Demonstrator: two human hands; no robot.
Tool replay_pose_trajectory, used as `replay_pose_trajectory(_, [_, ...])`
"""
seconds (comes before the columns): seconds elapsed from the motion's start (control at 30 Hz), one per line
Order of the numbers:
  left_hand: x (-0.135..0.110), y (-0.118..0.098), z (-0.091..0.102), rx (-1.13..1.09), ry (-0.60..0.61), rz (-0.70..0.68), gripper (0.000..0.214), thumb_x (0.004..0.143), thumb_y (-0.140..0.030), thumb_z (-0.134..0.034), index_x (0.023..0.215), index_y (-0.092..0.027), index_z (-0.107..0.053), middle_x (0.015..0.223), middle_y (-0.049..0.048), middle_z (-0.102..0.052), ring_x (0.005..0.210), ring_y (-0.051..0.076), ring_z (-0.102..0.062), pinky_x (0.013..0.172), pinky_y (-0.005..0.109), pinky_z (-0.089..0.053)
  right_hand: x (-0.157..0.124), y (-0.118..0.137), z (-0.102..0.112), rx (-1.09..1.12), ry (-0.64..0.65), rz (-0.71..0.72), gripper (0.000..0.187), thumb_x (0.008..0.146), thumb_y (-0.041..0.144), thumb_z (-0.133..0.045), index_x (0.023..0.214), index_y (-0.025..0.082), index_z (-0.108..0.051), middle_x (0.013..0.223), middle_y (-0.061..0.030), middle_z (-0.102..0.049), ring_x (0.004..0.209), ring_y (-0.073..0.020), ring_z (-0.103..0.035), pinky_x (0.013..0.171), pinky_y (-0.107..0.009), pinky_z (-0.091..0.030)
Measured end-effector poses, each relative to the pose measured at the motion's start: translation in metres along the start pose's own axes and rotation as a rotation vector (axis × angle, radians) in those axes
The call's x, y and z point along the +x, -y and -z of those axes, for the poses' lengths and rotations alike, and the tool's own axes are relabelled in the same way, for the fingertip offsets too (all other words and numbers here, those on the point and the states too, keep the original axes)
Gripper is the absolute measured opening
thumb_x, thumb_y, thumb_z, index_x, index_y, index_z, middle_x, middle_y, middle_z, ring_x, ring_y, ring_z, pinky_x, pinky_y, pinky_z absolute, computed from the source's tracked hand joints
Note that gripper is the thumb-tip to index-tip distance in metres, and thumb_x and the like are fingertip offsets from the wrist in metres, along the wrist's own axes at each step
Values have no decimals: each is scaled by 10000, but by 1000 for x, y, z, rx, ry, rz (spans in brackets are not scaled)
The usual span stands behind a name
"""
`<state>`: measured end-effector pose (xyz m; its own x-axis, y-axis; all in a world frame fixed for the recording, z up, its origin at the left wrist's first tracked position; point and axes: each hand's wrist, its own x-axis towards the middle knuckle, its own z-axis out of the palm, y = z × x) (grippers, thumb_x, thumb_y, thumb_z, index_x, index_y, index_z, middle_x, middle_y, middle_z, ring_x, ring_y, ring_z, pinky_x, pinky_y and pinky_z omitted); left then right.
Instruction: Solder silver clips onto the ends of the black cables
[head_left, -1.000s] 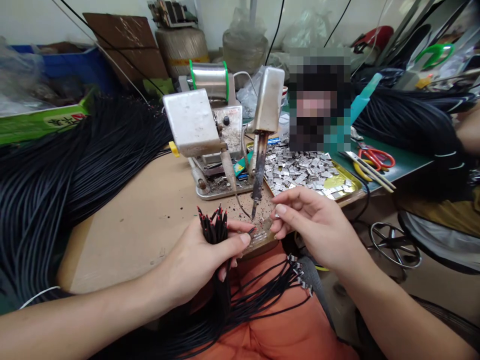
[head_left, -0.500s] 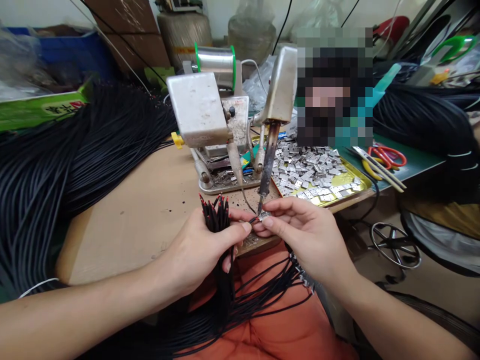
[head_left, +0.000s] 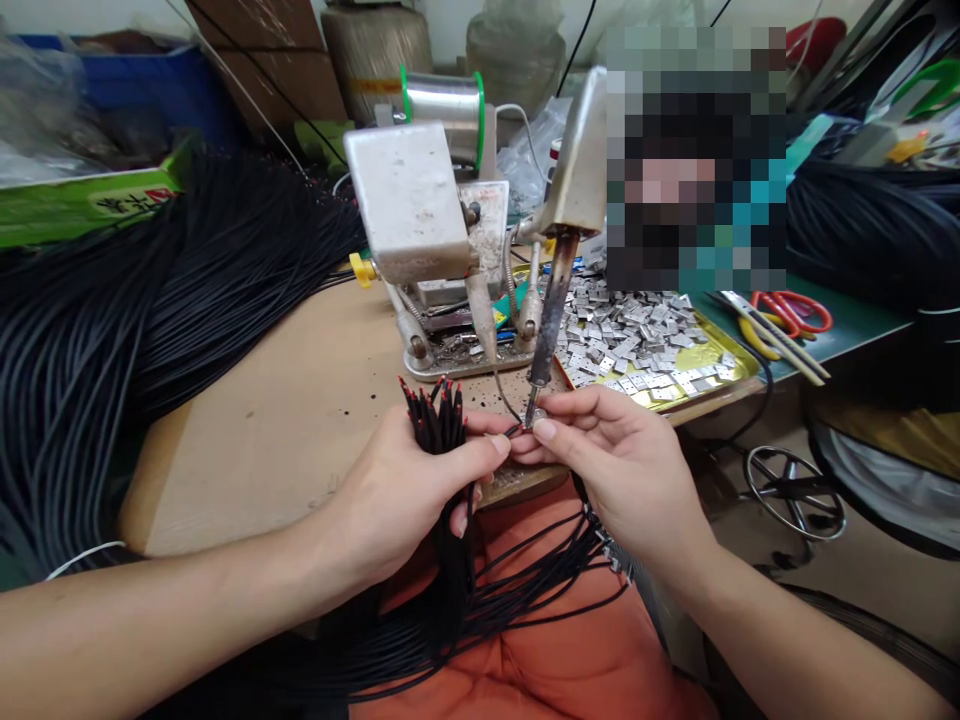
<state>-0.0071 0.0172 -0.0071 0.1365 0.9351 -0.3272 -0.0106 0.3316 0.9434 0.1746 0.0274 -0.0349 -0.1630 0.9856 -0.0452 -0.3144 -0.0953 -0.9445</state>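
While left hand (head_left: 424,475) grips black cables (head_left: 436,425), metal piece (head_left: 538,415) alongside, pinched in right hand (head_left: 622,450)

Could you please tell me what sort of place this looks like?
Probably a cable-assembly workshop: a soldering iron over the workbench, a spool of silvery wire, and large bundles of black cable.

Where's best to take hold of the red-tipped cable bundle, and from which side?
Probably take the cable bundle just below its splayed ends, coming from the left, as the left hand does: there the cables stand gathered and near upright, while the soldering iron hangs down to the bundle's right.
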Motion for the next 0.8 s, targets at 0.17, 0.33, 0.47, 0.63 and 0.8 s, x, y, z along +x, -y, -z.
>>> replay_pose_trajectory(0.17, [0, 0, 1, 0, 15, 0, 168, 837, -286, -758, 963, -177, -738, 573, -42, -645, 398, 64, -522, 372, 159, -426, 0, -1, -1, -5, 1, 11, 188, 834, 243, -806, 959, 178, -681, 808, -35, -798, 749, -186, -789, 769, -313, -666])
replay_pose_trajectory(0.33, [-2, 1, 3, 3, 20, -16, 181, 835, -308, -762, 957, -176, -738, 591, -36, -643, 406, 67, -518, 367, 165, -432, 0, 0, -2, -11, -9, 11, 188, 831, 254, -806, 953, 181, -684, 804, -35, -798, 735, -190, -789, 772, -331, -668])
replay_pose_trajectory(0.47, [-2, 1, 2, 25, 36, -26, 202, 845, -334, -755, 974, -179, -743, 604, -37, -627, 420, 67, -518, 375, 166, -432, -1, 0, -2, -5, -3, 15, 187, 830, 253, -808, 955, 186, -686, 803, -32, -798, 741, -190, -789, 773, -332, -669])
replay_pose_trajectory(0.63, [-2, 0, 2, 17, 54, -27, 202, 853, -333, -748, 971, -171, -736, 617, -35, -630, 420, 59, -506, 384, 165, -427, -1, 0, -2, -2, -6, 19, 175, 831, 247, -805, 947, 189, -688, 799, -31, -797, 745, -201, -790, 776, -359, -673])
replay_pose_trajectory(0.8, [-3, 0, 3, 38, 43, -28, 178, 845, -302, -750, 973, -180, -734, 666, -19, -691, 403, 59, -520, 372, 168, -414, -1, 0, -2, -15, -26, 24, 205, 819, 245, -816, 959, 177, -683, 795, -38, -795, 745, -200, -790, 765, -339, -671])
